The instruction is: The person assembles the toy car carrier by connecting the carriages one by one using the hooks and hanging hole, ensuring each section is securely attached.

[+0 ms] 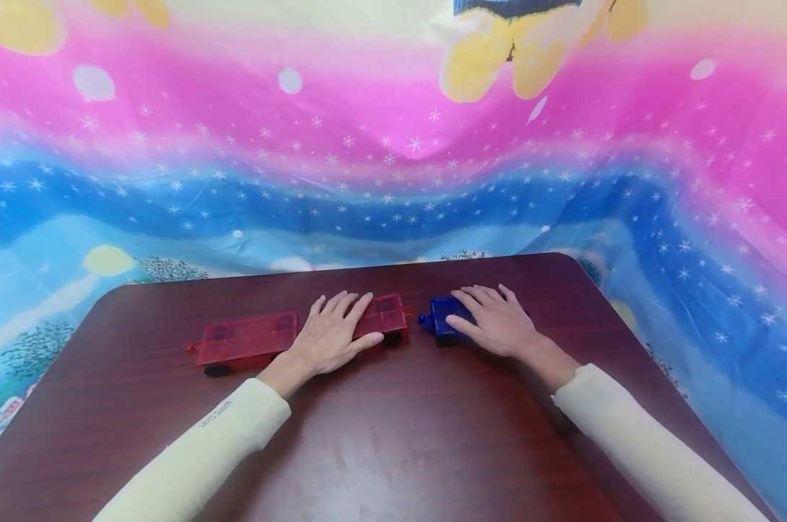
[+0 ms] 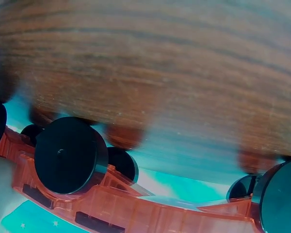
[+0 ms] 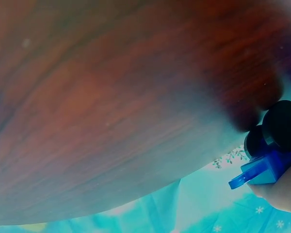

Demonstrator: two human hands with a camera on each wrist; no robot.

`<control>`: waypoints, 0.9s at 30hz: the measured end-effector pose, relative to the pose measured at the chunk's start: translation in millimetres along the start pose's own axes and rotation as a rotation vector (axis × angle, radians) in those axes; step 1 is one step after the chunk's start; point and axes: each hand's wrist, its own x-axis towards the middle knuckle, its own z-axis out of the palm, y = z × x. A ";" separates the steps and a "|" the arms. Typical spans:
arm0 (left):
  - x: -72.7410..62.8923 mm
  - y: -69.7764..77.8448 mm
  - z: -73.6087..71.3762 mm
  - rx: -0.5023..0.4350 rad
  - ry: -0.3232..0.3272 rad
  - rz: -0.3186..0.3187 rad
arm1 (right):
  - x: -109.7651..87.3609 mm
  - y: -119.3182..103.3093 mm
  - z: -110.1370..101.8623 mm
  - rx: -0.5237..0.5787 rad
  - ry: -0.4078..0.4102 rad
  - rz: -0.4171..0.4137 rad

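Two see-through red toy wagons with black wheels stand in line on the table: the left wagon [image 1: 246, 338] and the right wagon [image 1: 388, 313]. My left hand [image 1: 331, 330] rests over the right wagon and hides its left part and the coupling area. Its fingers lie straight, the thumb spread toward the near side. In the left wrist view the red chassis [image 2: 131, 211] appears upside down with black wheels [image 2: 68, 155]. My right hand [image 1: 497, 319] lies over a blue toy wagon [image 1: 442, 316], fingers extended, thumb across its top. A small gap separates the blue knob from the red hook.
The dark brown wooden table [image 1: 367, 449] has rounded far corners. Behind it hangs a pink and blue cloth [image 1: 393, 167] with snowflakes, along the far and right edges. In the right wrist view a blue hook [image 3: 247, 175] juts from the blue wagon.
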 end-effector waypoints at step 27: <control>1.2 1.1 -0.1 0.004 0.001 0.013 | 8.3 -1.8 -0.8 0.005 -0.024 0.022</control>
